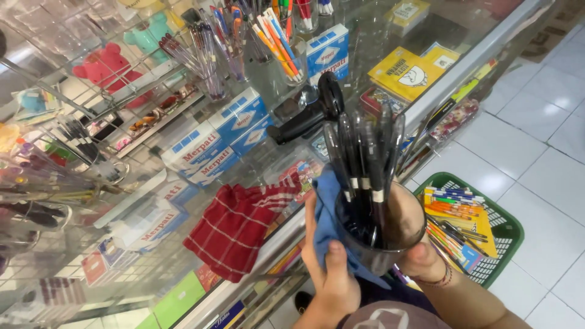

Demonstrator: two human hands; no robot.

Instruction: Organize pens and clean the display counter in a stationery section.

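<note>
At the far left of the frame, clear holders (36, 183) stand on a glass counter (152, 256), packed with pens and partly blurred. In the upper left, a pink bear-shaped toy (106, 64) and a teal one (149, 33) sit beyond a low rack of small goods. Toward the middle, white and blue boxes (207, 152) lie stacked on the glass, and more of them show below it. A red checked cloth (234, 228) lies crumpled at the counter's near edge, just left of centre. Above it, at the top middle, clear cups hold orange and blue pens (277, 36), and a black tape dispenser (304, 119) rests just beside them.

At lower centre, the left hand (326, 274) is closed on a blue cloth (326, 207), thumb pressing it against the side of a clear round cup (378, 244). The cup is off the counter, held in front of its edge, tilted a little, and filled with black pens (362, 158) that fan upward. The right hand (420, 256) wraps around the cup from the far side, fingers mostly hidden behind it; a thin red cord circles that wrist.

To the right, yellow packets (405, 73) lie under the glass near the top. Lower right, a green plastic basket (509, 228) sits on the white tiled floor (542, 134), holding bundles of coloured pens and pencils (454, 213).
</note>
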